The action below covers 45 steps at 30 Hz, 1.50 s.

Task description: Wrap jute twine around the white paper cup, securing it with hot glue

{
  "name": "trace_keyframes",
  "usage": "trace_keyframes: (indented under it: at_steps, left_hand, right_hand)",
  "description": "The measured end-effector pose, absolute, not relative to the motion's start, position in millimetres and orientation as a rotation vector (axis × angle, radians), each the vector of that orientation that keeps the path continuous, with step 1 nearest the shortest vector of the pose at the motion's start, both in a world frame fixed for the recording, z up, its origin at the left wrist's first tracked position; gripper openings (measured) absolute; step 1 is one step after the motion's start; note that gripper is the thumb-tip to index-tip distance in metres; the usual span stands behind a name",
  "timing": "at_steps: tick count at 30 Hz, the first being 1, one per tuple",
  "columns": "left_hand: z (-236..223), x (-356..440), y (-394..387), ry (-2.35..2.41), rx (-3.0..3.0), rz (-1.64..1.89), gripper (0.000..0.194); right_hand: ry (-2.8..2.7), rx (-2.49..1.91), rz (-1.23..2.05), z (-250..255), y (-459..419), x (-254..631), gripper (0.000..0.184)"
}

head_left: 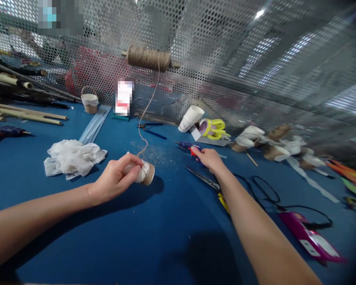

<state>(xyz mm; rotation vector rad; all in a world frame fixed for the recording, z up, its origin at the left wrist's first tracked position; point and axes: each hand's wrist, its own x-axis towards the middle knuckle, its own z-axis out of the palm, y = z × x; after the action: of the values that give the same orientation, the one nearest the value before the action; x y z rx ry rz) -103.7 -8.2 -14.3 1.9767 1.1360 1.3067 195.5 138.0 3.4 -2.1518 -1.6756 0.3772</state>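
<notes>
My left hand [118, 178] grips a small white paper cup [141, 174] lying on its side, its rim end wound with brown twine [150, 174]. From the cup a strand of twine [150, 103] runs up to a spool [148, 58] on the mesh wall. My right hand [209, 159] is closed round the handle of a blue glue gun [184, 145] with a red trigger; its nozzle points left. Just below that hand lie scissors [203, 177] with yellow handles, partly hidden by my right forearm.
Crumpled white lace [74, 158] and blue strips [95, 124] lie left, near a small twine basket [89, 101]. Pliers [152, 130], stacked paper cups [191, 118] and a yellow tape roll [206, 127] stand behind. A purple power strip [311, 235] with black cable is at right.
</notes>
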Motion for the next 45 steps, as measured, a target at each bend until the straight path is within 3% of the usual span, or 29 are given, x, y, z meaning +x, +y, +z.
trace_keyframes:
  at_steps: [9,11,14,15,17,22,26,29,32,38,45]
  left_hand:
    - [-12,-101,-13,1.025,2.104,1.356,0.012]
    - [-10,-99,-15,0.978,2.155,1.354,0.013]
    - [-7,-98,-17,0.915,2.221,1.356,0.012]
    - [-6,-97,-18,0.901,2.241,1.359,0.013]
    - [-4,-96,-19,0.889,2.277,1.355,0.013]
    - [-2,-95,-22,0.851,2.356,1.318,0.012]
    - [-3,-93,-24,0.8,2.417,1.306,0.012]
    - [-3,-92,-24,0.746,2.465,1.291,0.012]
    - [-3,-93,-25,0.732,2.469,1.286,0.013]
    - [1,-93,-27,0.854,2.311,1.258,0.013]
    - [0,-94,-28,0.831,2.182,1.218,0.014]
  right_hand:
    - [-1.874,-2.0,0.2,21,109,166,0.028]
    - [-2.024,-1.833,0.377,29,88,140,0.037]
    - [-2.239,-1.349,1.108,37,57,101,0.057]
    - [-2.216,-1.25,1.197,38,50,91,0.059]
    - [-2.141,-1.145,1.282,39,40,78,0.056]
    - [-1.734,-1.138,1.326,33,43,74,0.028]
    - [-1.712,-1.178,1.437,30,47,75,0.038]
    - [-1.818,-1.177,1.497,29,44,70,0.033]
    - [-1.797,-1.176,1.434,29,47,71,0.025]
    - [-1.675,-1.433,0.745,24,84,105,0.015]
    - [-1.436,-1.478,0.716,18,111,127,0.014]
